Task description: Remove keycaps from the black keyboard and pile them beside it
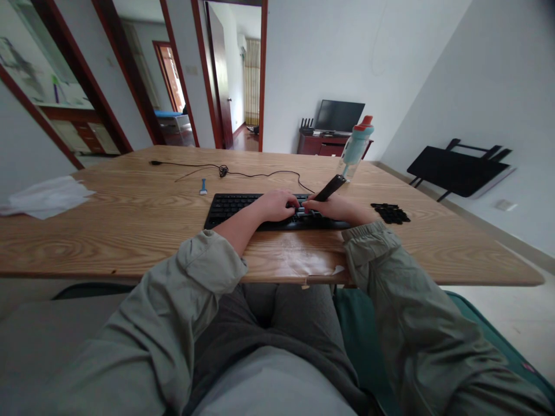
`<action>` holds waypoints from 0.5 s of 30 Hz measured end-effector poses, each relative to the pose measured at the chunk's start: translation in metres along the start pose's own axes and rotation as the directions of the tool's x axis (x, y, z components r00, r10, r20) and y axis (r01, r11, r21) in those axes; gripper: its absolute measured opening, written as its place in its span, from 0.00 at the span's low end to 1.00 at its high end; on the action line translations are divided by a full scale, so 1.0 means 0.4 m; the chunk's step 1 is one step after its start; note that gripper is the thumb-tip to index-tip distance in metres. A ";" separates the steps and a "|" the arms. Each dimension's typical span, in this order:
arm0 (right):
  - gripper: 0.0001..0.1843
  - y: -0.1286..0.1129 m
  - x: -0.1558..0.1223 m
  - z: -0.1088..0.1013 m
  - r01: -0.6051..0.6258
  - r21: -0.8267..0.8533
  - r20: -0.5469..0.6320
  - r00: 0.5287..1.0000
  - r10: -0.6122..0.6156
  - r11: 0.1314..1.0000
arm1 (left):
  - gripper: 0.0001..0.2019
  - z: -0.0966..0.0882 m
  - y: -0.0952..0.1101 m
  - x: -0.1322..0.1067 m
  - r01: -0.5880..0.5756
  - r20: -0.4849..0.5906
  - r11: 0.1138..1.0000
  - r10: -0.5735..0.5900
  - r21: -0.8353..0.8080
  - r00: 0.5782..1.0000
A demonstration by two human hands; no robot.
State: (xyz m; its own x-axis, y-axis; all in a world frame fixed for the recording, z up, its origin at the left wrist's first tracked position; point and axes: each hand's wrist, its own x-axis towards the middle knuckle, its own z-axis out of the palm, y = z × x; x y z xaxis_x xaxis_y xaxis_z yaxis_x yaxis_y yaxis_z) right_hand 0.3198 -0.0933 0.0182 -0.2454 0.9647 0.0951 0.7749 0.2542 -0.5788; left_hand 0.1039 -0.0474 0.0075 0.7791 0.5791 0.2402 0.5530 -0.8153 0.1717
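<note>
A black computer keyboard [232, 208] lies on the wooden table, and part of its right side is stripped of keycaps. My left hand [276, 205] rests on its middle, fingers bent down against it beside the bare section. My right hand [332, 208] is closed around a tool with a thick black handle [330, 188], slanted so that its lower end points into the bare keys. The working tip is hidden between my fingers, so its kind cannot be told. Right of that hand lies a pile of loose black keycaps [391, 212].
Behind the keyboard runs its black cable [260, 174]. A small blue brush-like piece [203, 186] lies to the left, with crumpled white tissue or cloth [50, 196] farther left. A bottle with a red cap [358, 144] stands behind my right hand. The table's front edge [269, 278] is close to me.
</note>
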 end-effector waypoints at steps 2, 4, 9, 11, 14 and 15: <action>0.11 -0.011 -0.002 0.006 -0.015 -0.016 -0.015 1.000 0.015 1.000 | 0.17 0.001 0.000 0.001 -0.007 -0.003 1.000 0.007 -0.011 1.000; 0.11 -0.027 -0.002 0.012 -0.015 -0.042 -0.027 1.000 0.014 0.999 | 0.18 -0.001 0.000 0.002 -0.010 -0.005 1.000 0.010 -0.021 1.000; 0.09 -0.063 -0.001 0.019 0.007 -0.111 -0.032 0.999 -0.011 0.994 | 0.17 -0.009 0.001 0.000 0.000 0.010 0.999 0.000 -0.050 1.000; 0.09 -0.065 0.000 0.021 0.012 -0.123 -0.048 0.999 -0.018 0.992 | 0.16 -0.011 0.001 -0.001 -0.001 0.025 0.998 0.003 -0.070 1.000; 0.11 -0.057 0.003 0.024 0.031 -0.111 -0.066 0.997 -0.038 0.993 | 0.15 -0.015 0.001 -0.002 0.003 0.033 0.996 0.000 -0.093 0.999; 0.11 -0.053 0.005 0.025 0.032 -0.106 -0.072 0.997 -0.040 0.994 | 0.14 -0.016 0.002 -0.002 0.006 0.031 0.996 -0.003 -0.093 1.000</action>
State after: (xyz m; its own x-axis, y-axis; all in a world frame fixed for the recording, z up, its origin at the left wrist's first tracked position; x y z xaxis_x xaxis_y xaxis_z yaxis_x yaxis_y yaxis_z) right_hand 0.2972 -0.0975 0.0226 -0.2336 0.9563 0.1758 0.8239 0.2907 -0.4864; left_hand 0.1020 -0.0486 0.0138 0.7861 0.5812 0.2104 0.5276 -0.8083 0.2614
